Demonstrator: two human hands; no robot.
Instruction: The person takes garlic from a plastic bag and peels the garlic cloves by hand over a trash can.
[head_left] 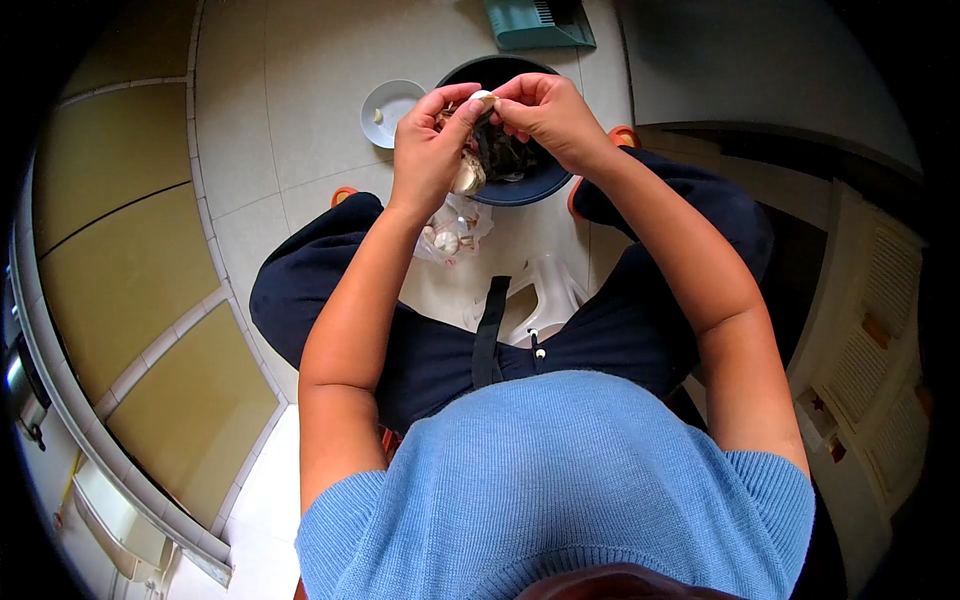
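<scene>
Your left forearm overlaps part of the clear plastic bag (474, 226) of whitish garlic bulbs (447, 243); your left hand (423, 145) hides the left side of the round dark-blue basin (520, 193); a pale, rounded garlic bulb (467, 178) shows only partly beneath that hand, so you cannot tell whether the palm holds it; the dark scraps (508, 158) inside the basin are hard to make out; the teal plastic dustpan (535, 36) is cut off at the top. Your left fingers pinch a small white garlic clove (483, 97) above the basin; your right hand (548, 115) has thumb and forefinger closed on its right end. The shallow white bowl (393, 103) sits just beside the basin; open pale tiled floor (310, 120) spreads leftward; an orange shoe (624, 136) stands near the basin's right rim.
</scene>
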